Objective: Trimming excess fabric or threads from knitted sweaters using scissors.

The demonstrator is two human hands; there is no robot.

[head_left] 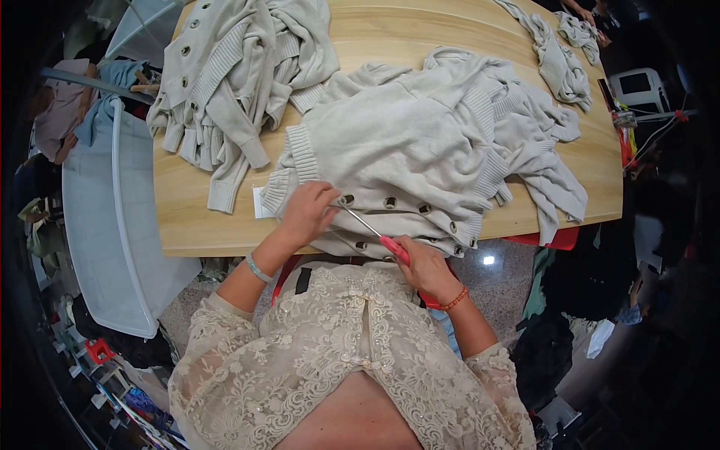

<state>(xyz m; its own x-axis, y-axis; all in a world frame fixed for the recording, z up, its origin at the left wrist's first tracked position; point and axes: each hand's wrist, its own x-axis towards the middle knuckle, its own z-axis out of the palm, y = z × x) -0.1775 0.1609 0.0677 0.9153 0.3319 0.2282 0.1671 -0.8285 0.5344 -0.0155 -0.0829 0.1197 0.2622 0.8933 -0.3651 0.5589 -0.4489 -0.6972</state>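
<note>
A cream knitted cardigan with dark buttons lies spread in front of me, its buttoned edge hanging toward the table's near edge. My left hand is closed on the cardigan's edge, close to the ribbed hem and a button. My right hand grips the pink-red handle of a tool with a thin metal shaft. The shaft's tip reaches the knit beside my left fingers, by the button. Exactly what the tip touches is too small to tell. Part of a white slip shows beside the hem.
On the wooden table, another buttoned cardigan lies at the far left and more knitwear at the far right. A translucent bin stands left of the table. Another person's hand shows at the far right corner.
</note>
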